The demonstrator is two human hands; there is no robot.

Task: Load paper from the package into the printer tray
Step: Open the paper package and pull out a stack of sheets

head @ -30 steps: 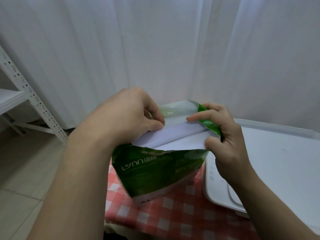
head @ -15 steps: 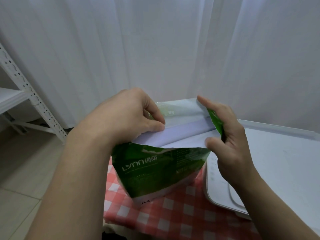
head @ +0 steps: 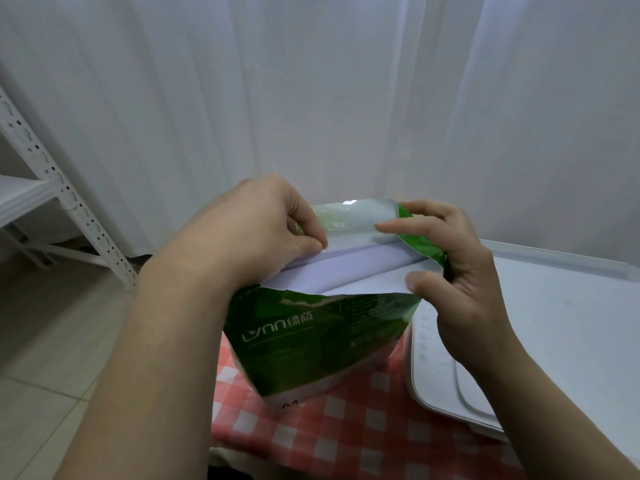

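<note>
A green paper package (head: 311, 341) stands upright on the red-and-white checked tablecloth (head: 332, 441), its top torn open. White sheets of paper (head: 346, 271) show in the opening. My left hand (head: 256, 226) pinches the sheets at the left side of the opening. My right hand (head: 446, 258) grips the package's right edge, with the forefinger across the folded-back green flap (head: 419, 244) and the thumb on the front sheet. The white printer (head: 540, 327) sits on the table right of the package, its lid down; its tray is not visible.
A white curtain (head: 346, 98) hangs close behind the table. A white perforated metal shelf rack (head: 52, 188) stands at the left over a tiled floor (head: 52, 341). The table's left edge runs just left of the package.
My right forefinger has dropped from the top of the flap and now lies across it, folding it down. The left hand and the package have hardly moved.
</note>
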